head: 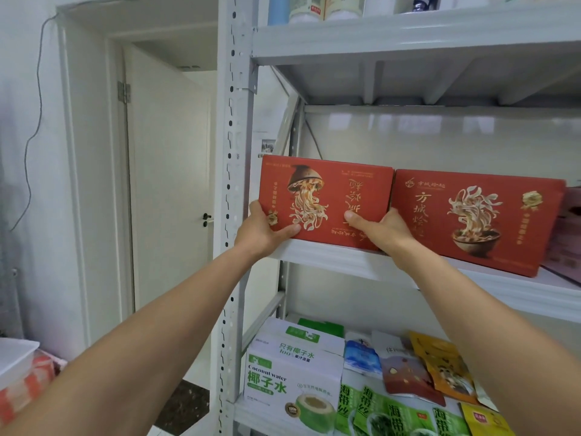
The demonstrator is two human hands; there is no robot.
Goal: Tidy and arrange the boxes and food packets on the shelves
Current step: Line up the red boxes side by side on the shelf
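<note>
A red noodle box stands upside down at the left end of the middle shelf. My left hand grips its lower left corner, thumb across the front. My right hand grips its lower right corner, thumb on the front face. A second red noodle box stands upright right beside it, touching. On the lower shelf sit a white and green coconut water box and several food packets, green, orange, red and blue, lying loosely overlapped.
The shelf's white perforated upright rises just left of the held box. Pink packages sit at the far right of the middle shelf. Bottles stand on the top shelf. A white door is at left.
</note>
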